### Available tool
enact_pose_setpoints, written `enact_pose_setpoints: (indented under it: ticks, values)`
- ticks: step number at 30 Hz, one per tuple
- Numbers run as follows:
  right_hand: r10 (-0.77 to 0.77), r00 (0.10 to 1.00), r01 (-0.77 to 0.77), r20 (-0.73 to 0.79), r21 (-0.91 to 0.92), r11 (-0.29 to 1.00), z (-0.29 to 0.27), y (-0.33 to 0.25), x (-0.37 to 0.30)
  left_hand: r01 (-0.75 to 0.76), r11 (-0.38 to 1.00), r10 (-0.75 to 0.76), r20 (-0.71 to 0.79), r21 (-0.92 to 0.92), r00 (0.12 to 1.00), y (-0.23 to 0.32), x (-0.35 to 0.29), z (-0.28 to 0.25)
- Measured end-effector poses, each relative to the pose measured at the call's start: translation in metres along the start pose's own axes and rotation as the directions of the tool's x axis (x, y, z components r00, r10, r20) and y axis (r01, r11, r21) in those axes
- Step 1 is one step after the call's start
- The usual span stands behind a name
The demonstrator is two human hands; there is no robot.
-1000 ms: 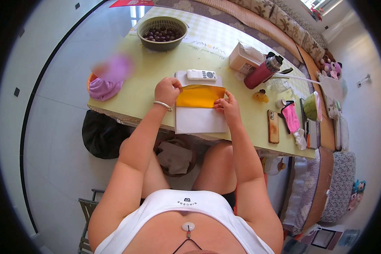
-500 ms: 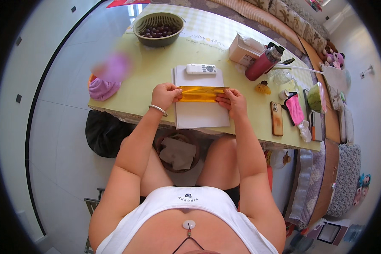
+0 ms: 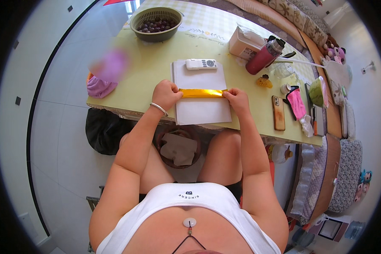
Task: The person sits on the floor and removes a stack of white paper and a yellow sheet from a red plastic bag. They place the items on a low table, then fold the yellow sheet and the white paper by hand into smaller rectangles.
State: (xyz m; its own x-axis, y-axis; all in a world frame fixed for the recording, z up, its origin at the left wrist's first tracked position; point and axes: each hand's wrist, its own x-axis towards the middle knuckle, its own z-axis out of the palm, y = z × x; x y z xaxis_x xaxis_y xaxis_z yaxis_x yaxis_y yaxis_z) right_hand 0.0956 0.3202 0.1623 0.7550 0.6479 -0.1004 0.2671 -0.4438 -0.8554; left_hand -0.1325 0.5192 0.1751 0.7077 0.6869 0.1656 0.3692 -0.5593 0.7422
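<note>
A shiny gold strip of foil or foil-like paper (image 3: 202,93) is stretched crosswise above a stack of white paper (image 3: 203,112). Its left end is pinched by my left hand (image 3: 167,94), which wears a silver bangle at the wrist. My right hand (image 3: 237,100) grips the other end between thumb and fingers. Beyond the strip, a white remote control (image 3: 201,64) lies across the top part of the paper.
Dark grapes fill a green basket (image 3: 135,25) at the far left. Purple cloth (image 3: 100,87) lies at the left edge. To the right are a red thermos (image 3: 262,59), a tissue box (image 3: 241,44), a phone (image 3: 278,112), a pink cloth (image 3: 296,103) and a cut melon (image 3: 316,93).
The gold strip looks narrower from front to back and catches a brighter glare. My right fingers, spread beneath it before, have curled in at its end. The whole view has shifted slightly.
</note>
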Motion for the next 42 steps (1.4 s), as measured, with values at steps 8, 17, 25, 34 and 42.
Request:
enact_pose_setpoints:
  ticks: [8,17,25,34,42]
  values:
    - [-0.021,0.999,0.019,-0.025,-0.091,0.996,0.001,-0.005,-0.002,-0.069,0.993,0.071,-0.018,0.097,0.997,0.003,-0.002,0.004]
    - [-0.082,0.988,0.017,-0.134,-0.427,0.904,0.011,-0.029,-0.018,-0.628,0.662,0.62,0.173,0.409,0.765,0.018,-0.001,0.003]
    - [-0.679,0.673,0.642,0.292,-0.687,0.341,0.051,-0.029,-0.036,-0.603,0.671,0.49,0.352,0.431,0.797,0.019,-0.001,0.006]
    - [-0.468,0.799,0.589,0.378,-0.647,0.484,0.032,-0.024,-0.057,-0.491,0.788,0.386,0.323,0.371,0.864,0.0,-0.013,-0.001]
    - [-0.494,0.83,0.539,0.258,-0.597,0.594,0.013,-0.001,-0.048,-0.435,0.808,0.349,0.273,0.398,0.897,-0.005,-0.037,-0.022]
